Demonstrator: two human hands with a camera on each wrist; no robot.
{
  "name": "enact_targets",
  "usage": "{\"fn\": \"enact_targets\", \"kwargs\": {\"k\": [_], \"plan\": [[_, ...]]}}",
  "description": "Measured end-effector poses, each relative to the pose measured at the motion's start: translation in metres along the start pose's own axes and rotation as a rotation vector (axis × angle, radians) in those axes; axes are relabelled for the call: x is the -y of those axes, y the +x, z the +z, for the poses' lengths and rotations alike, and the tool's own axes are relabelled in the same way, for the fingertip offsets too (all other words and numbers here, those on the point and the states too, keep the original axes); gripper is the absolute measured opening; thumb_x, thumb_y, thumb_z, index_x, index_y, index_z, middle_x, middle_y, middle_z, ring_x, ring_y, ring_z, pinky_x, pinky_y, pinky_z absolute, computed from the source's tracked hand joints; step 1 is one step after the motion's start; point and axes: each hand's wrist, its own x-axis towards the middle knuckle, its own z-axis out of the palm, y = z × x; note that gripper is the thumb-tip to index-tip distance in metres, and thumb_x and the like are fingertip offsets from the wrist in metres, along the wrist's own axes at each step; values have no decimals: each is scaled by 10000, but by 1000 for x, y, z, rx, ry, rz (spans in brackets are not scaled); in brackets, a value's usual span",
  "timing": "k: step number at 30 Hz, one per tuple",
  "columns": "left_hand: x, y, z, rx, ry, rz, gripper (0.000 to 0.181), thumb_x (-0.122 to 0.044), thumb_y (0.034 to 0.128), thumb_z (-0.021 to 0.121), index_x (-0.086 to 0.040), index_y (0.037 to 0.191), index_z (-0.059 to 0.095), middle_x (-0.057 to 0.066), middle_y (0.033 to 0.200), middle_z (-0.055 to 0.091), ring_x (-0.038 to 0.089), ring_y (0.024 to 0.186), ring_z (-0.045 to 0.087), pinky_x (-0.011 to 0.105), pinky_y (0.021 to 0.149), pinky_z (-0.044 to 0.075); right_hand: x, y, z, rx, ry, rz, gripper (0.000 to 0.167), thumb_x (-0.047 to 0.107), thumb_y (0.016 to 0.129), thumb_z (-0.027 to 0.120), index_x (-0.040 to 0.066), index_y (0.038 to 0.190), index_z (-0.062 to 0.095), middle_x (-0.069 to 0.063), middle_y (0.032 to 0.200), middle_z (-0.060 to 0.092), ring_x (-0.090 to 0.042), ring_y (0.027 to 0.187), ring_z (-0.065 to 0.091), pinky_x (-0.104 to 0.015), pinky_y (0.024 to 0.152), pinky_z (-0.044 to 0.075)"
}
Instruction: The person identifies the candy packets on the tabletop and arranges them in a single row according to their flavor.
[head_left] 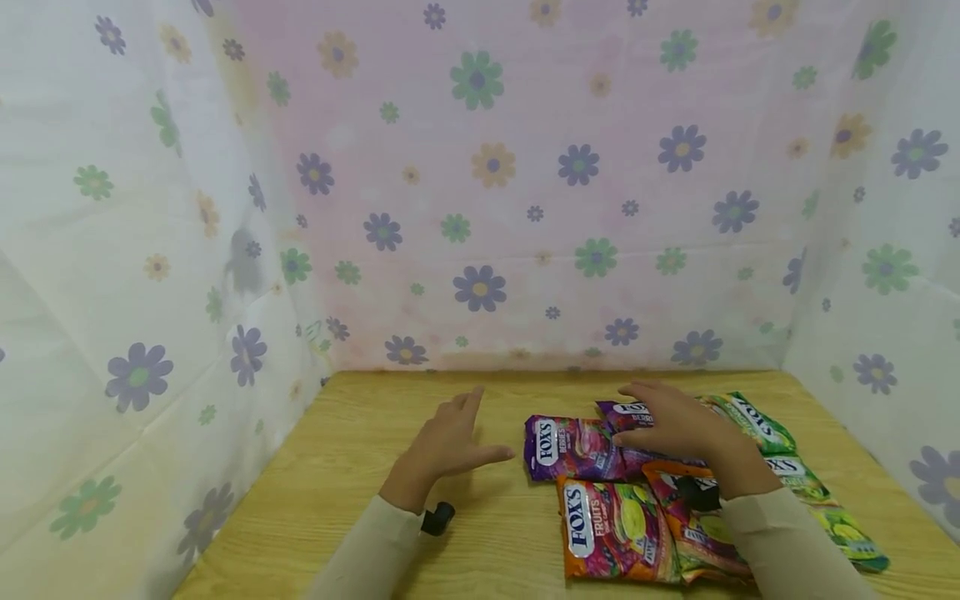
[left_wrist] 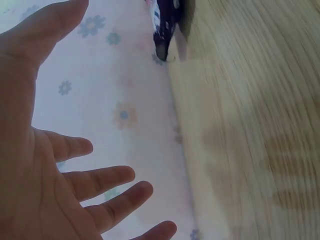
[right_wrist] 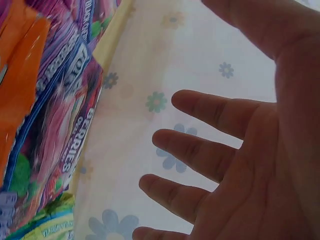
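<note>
Pale sleeves (head_left: 795, 542) sit closest to me. Both hands are empty and apart, fingers spread: my right hand (head_left: 686, 427) over the candy bags (head_left: 618, 529) (purple, orange, green), my left hand (head_left: 446, 446) beside them, above the table (head_left: 300, 483). I guess it's reaching time; grabbing needs lower, curled fingers.

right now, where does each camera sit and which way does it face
Head: worn on the head, looking forward and down at the table, bags and flowered cloth; the left hand, right hand and both sleeves show.
Left wrist: on that wrist, facing across the table toward the cloth, turned sideways, with a purple bag's end in sight; the left hand shows.
Right wrist: on that wrist, facing past bags toward the cloth; the right hand shows.
Shared by head and right wrist: right hand, bags, cloth.
</note>
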Motion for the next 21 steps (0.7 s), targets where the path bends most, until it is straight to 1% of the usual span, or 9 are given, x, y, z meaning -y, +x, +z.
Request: {"fn": "enact_targets", "kwargs": {"k": [4, 6, 9, 12, 14, 16, 18, 21], "plan": [[-12, 7, 4, 11, -31, 7, 1205, -776, 772, 725, -158, 1666, 204, 190, 1645, 359, 456, 1479, 379, 662, 1135, 393, 3, 4, 4, 13, 34, 13, 867, 580, 892, 747, 53, 1526, 480, -214, 1538, 504, -467, 1396, 479, -663, 1090, 429], [-17, 10, 7, 19, -66, 7, 1213, -765, 765, 743, -155, 1665, 203, 195, 1648, 350, 450, 1488, 372, 654, 1146, 387, 5, 5, 7, 14, 56, 19, 858, 558, 894, 757, 46, 1524, 481, -217, 1537, 505, -462, 1394, 484, -655, 1093, 432], [-23, 13, 13, 48, -161, -12, 1200, -701, 784, 776, -140, 1666, 186, 195, 1668, 312, 433, 1513, 343, 630, 1178, 363, 6, 5, 11, 10, 80, 26, 824, 509, 900, 772, 32, 1512, 493, -224, 1518, 520, -464, 1374, 502, -649, 1082, 446], [-27, 14, 20, 86, -302, -43, 1140, -582, 828, 806, -122, 1663, 181, 209, 1652, 336, 419, 1471, 419, 606, 1153, 408, 6, 4, 17, 11, 86, 39, 784, 465, 902, 785, 23, 1490, 513, -220, 1480, 556, -453, 1327, 547, -632, 1057, 479], [-29, 14, 24, 104, -383, -72, 1092, -523, 847, 811, -116, 1656, 200, 219, 1608, 404, 408, 1393, 514, 593, 1096, 471, 5, 5, 21, 17, 87, 39, 761, 441, 908, 786, 15, 1480, 520, -222, 1453, 577, -445, 1285, 579, -622, 1029, 505], [-32, 13, 27, 118, -443, -103, 1037, -480, 861, 811, -118, 1645, 236, 219, 1540, 484, 379, 1273, 612, 578, 1022, 530, 3, 6, 23, 20, 82, 40, 752, 427, 908, 790, 12, 1476, 525, -217, 1435, 593, -431, 1261, 599, -611, 1019, 516], [-34, 14, 28, 128, -473, -135, 999, -462, 867, 809, -106, 1631, 272, 204, 1477, 543, 338, 1172, 662, 558, 985, 554, 1, 8, 25, 24, 78, 39, 748, 418, 917, 784, 8, 1483, 519, -218, 1436, 593, -429, 1263, 600, -615, 1027, 510], [-36, 16, 28, 161, -512, -175, 968, -432, 873, 814, -66, 1611, 304, 190, 1419, 581, 275, 997, 706, 505, 912, 593, 0, 11, 27, 28, 82, 53, 742, 419, 923, 776, 20, 1491, 516, -201, 1444, 593, -420, 1282, 592, -617, 1050, 494]]}}
